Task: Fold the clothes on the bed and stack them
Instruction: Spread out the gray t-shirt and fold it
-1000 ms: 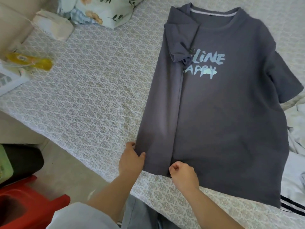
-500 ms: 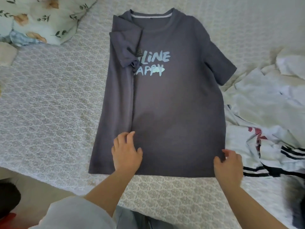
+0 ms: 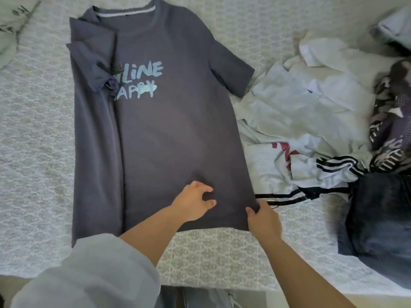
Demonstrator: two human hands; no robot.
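Observation:
A dark grey T-shirt (image 3: pixel 173 134) with pale blue lettering lies front up on the bed (image 3: pixel 37 134). Its left side and left sleeve are folded in over the body; the right sleeve is spread out. My left hand (image 3: pixel 193 202) rests on the shirt near the hem, fingers loosely curled and touching the cloth. My right hand (image 3: pixel 263 218) pinches the shirt's lower right corner between thumb and fingers.
A heap of unfolded clothes (image 3: pixel 311 134) lies to the right: white garments, one with black stripes, a patterned dark piece (image 3: pixel 391 121). Dark jeans (image 3: pixel 378 214) lie at the right edge. A floral pillow (image 3: pixel 9 30) is at the top left. The bed's near edge (image 3: pixel 222 287) runs below my arms.
The view has shifted right. My left hand slid right along the hem to the shirt's middle. My right hand went from the fold to the lower right corner and took hold of it.

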